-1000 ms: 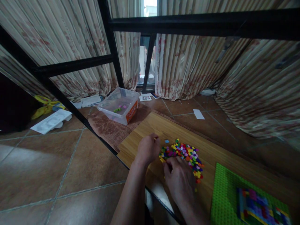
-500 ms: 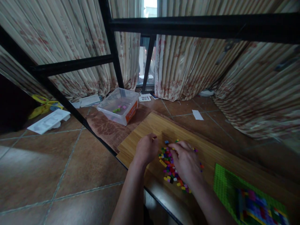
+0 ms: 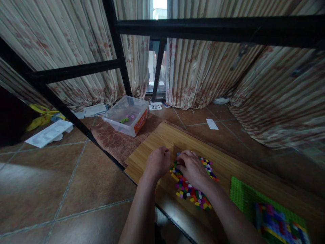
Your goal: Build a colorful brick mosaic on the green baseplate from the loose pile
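Observation:
A loose pile of small coloured toy bricks (image 3: 184, 184) lies spread over a wooden table (image 3: 152, 142). My left hand (image 3: 158, 162) is closed just left of the pile, above the wood; a tiny reddish-yellow bit shows at its fingertips, too small to name. Over the upper left part of the pile is my right hand (image 3: 191, 167), palm down, its fingers bent and drawn together among the bricks. What those fingers pinch is hidden. To the right, a green baseplate (image 3: 240, 195) carries a block of joined bricks (image 3: 276, 220) in purple, blue, red and yellow.
Beyond the table's far left end stands a clear plastic box (image 3: 119, 113) with a few bricks inside. A black metal frame (image 3: 83, 71) crosses the view above the table. On the tiled floor lie a white moulded tray (image 3: 49, 132) and a white card (image 3: 212, 124).
My right hand has moved left over the pile, uncovering bricks on its right side. My left hand has stayed nearly in place, still closed. The whole view has shifted slightly.

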`<state>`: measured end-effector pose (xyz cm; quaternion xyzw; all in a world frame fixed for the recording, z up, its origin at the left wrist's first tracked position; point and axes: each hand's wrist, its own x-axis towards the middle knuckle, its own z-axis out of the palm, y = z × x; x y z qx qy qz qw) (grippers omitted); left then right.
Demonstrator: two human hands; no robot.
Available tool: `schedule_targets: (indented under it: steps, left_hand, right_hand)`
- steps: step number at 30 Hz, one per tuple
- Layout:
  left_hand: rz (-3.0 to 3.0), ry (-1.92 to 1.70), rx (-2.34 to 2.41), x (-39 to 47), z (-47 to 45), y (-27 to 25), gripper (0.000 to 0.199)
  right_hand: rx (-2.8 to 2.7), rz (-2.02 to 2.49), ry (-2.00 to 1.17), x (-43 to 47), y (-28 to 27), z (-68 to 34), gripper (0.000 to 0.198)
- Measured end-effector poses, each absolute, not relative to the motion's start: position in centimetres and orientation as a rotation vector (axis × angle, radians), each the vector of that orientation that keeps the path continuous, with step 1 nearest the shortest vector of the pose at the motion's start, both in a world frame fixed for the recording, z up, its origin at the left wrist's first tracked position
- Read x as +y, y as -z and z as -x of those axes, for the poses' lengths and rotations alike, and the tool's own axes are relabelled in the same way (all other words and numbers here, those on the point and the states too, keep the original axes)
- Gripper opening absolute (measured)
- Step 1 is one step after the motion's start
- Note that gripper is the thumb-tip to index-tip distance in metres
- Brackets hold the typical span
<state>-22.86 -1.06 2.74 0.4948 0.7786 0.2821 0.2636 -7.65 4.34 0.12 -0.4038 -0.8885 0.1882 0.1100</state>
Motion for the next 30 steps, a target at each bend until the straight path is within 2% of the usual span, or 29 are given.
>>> schedule_targets:
  steps: [10, 14, 23, 30]
  left_hand:
    - [-1.468, -0.796, 1.862, -1.1, 22.6, -2.6, 0.023]
    - [-1.468, -0.878, 1.640, -1.1, 22.2, -2.8, 0.024]
    - [-1.357, -1.007, 1.349, -0.9, 21.4, -3.4, 0.019]
    - [-1.294, -1.024, 1.218, -1.0, 20.4, -3.9, 0.024]
  right_hand:
    - [-2.347, 1.253, -0.790, 4.4, -0.5, 6.7, 0.008]
    - [-2.126, 1.161, -1.050, 4.0, -1.6, 6.1, 0.010]
    - [-1.694, 1.139, -1.297, 2.2, -2.1, 4.9, 0.020]
    - [-1.405, 1.136, -1.507, 1.9, -2.3, 4.0, 0.030]
